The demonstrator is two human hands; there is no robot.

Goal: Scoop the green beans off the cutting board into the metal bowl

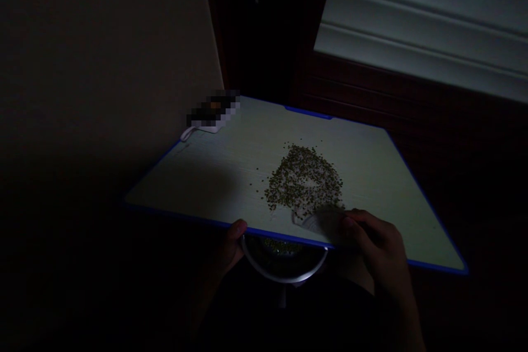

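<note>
A white board with a blue rim (396,192) lies tilted across the view. Small greenish-brown grains, like beans or lentils (305,173), are spread in a loose heap at its middle, with a few strays to the left. My right hand (375,242) grips a clear, thin, curved piece (315,223), its edge against the near side of the heap; its exact kind is hard to make out. My left hand (233,245) clasps the near blue edge, thumb on top. Directly below that edge, beside this hand, is a round metal-rimmed pot (284,272) with similar grains inside, partly hidden by the board.
At the board's far left corner lies a blurred-out device with a white case and strap (210,121). A pale wall (124,38) rises at left. Dark wood with light slatted panels (421,22) stands at the far right. The room is very dim.
</note>
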